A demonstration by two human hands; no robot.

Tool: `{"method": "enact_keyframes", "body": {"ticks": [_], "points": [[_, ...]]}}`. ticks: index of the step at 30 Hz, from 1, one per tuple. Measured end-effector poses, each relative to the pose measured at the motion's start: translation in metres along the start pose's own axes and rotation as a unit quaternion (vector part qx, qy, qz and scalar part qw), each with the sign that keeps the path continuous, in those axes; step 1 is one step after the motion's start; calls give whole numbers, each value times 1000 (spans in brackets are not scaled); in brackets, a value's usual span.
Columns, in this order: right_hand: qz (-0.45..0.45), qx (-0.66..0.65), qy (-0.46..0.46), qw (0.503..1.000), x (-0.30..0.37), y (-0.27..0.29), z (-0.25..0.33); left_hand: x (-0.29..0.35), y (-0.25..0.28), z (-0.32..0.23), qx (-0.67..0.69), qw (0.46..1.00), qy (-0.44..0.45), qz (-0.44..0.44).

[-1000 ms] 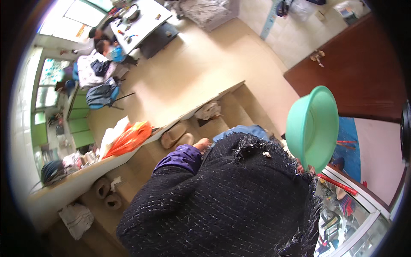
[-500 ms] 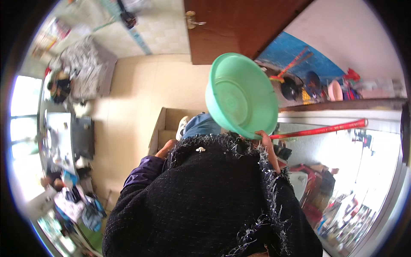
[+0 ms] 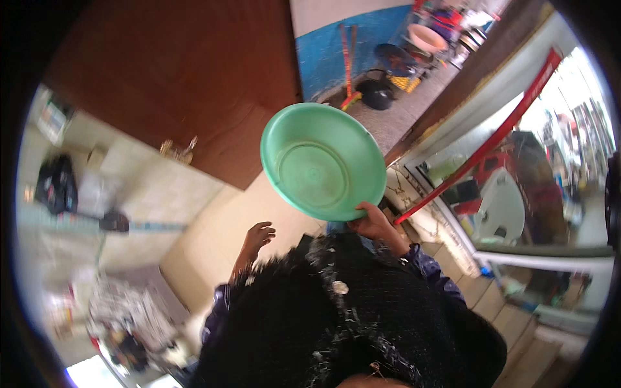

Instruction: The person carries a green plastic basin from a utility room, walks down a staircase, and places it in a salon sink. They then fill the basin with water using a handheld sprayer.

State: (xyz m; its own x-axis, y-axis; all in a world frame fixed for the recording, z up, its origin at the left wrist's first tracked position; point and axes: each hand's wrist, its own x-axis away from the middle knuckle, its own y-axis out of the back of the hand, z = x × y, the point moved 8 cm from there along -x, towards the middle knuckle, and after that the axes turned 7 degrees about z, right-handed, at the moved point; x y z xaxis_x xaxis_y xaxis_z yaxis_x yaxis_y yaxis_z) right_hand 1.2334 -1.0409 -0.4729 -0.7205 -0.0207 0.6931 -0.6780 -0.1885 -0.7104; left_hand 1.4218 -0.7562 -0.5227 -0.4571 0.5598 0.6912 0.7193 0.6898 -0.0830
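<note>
Right hand pinching the rim of a round pale-green plastic basin, left hand loosely spread, apart from the basin at its left, long red pole right of the basin, brown wooden door beyond the basin's left side.

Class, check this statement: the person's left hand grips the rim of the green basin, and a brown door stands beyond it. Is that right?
Not quite. The head view shows the right hand gripping the rim of the green basin; the left hand is apart from it. The brown door does stand beyond it.
</note>
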Motion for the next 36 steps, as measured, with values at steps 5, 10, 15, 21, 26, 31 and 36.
{"method": "enact_keyframes", "body": {"ticks": [5,10,15,21,26,31,36], "points": [[-33,48,25,998,-117,-15,-12,-25,126,34,172,950,-218,-142],[-23,48,26,998,-203,-21,-10,-40,195,175,295,948,-120,-27],[30,73,25,997,-229,-68,9,-102,229,166,277,954,-103,-58],[56,487,226,842,-273,-43,106,-231,212,17,221,961,-160,-51],[-94,154,121,976,-371,50,145,-331,127,-146,172,952,-251,1],[-142,255,156,943,-380,70,193,-408,46,-203,136,980,-98,109],[-206,212,271,916,-376,52,280,-502,-12,-288,25,953,-161,257]]}}
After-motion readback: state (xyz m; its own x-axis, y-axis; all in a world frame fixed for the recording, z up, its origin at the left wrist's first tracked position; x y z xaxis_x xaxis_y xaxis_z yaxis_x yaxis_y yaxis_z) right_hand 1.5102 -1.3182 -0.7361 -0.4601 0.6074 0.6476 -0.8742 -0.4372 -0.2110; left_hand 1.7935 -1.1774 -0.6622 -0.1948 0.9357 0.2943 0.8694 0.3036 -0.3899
